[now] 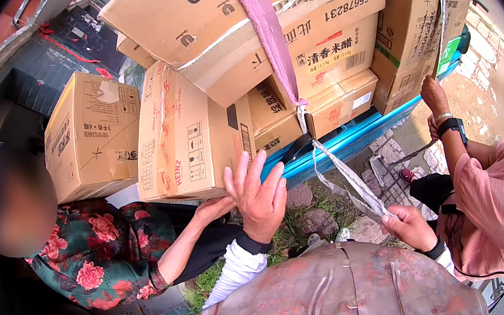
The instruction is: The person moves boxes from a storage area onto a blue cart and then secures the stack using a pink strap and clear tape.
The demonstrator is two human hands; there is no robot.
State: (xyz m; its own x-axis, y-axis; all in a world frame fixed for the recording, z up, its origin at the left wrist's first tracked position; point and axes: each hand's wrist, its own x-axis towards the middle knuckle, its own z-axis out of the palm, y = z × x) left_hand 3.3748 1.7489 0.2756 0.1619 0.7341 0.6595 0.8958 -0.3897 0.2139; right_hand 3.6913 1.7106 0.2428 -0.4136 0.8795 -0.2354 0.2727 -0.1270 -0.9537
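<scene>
- Left hand (258, 195): raised, palm up and away from the camera, fingers spread and straight. It is wide open and grips nothing; the fingertips touch or nearly touch the lower edge of the tilted carton. The forearm comes up from the lower edge in a white sleeve (237, 270) with a dark cuff at the wrist.
- Right hand (408, 226): lower and to the right, fingers curled shut on the clear plastic strap. Thumb and forefinger pinch the strap's lower end; a dark cuff shows at the wrist.
- Clear plastic strap (348, 179): a crumpled, translucent band running up and to the left from the right hand to a knot near the pink strap, drawn fairly straight.
- Pink strap (264, 27): a broad woven band running down over the front of the stacked cartons.
- Tilted carton (187, 134): brown cardboard with red print, leaning out from the stack, just above the left hand.
- Stacked cartons (313, 39): several brown cardboard boxes piled on a blue cart edge (352, 137).
- Person in a floral top (108, 255): at the left, one hand under the tilted carton.
- Person in a pink top (496, 200): at the right, an arm with a dark wristwatch (450, 125) raised against a carton.
</scene>
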